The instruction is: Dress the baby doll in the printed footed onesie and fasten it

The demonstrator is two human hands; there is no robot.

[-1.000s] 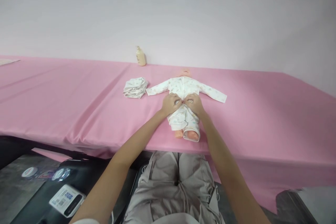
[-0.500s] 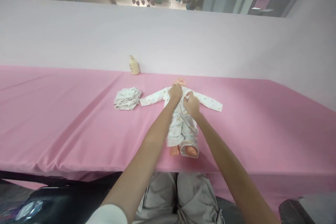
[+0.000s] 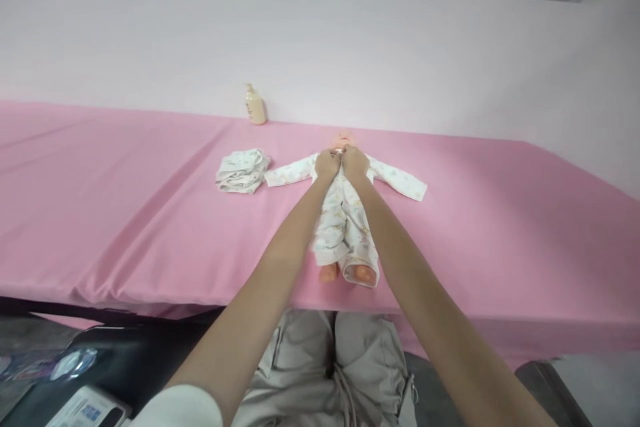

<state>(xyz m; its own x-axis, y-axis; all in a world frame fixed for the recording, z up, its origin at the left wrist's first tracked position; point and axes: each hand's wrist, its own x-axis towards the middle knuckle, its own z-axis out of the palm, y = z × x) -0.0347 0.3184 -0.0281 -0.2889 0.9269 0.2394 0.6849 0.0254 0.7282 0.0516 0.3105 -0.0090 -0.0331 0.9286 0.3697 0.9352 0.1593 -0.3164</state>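
A baby doll [image 3: 344, 139] lies on its back, dressed in a white patterned baby outfit [image 3: 330, 230] with the sleeves spread to both sides. Its bare feet show at the trouser ends. At the neckline, my left hand [image 3: 328, 165] and my right hand [image 3: 355, 163] meet side by side, fingers closed on the front edges of the outfit's top. The fingertips and any fastener between them are too small to make out. My forearms cover parts of the doll's body.
Folded patterned cloths [image 3: 243, 171] lie left of the doll on the pink tablecloth [image 3: 150, 213]. A pump bottle [image 3: 255, 107] stands at the back by the white wall [image 3: 300, 47]. Below the table's left front edge, a white device [image 3: 90, 408] rests on a dark seat.
My right hand has moved up and left to the neckline, closing beside my left hand. The view has tilted downward, bringing the white device into sight.
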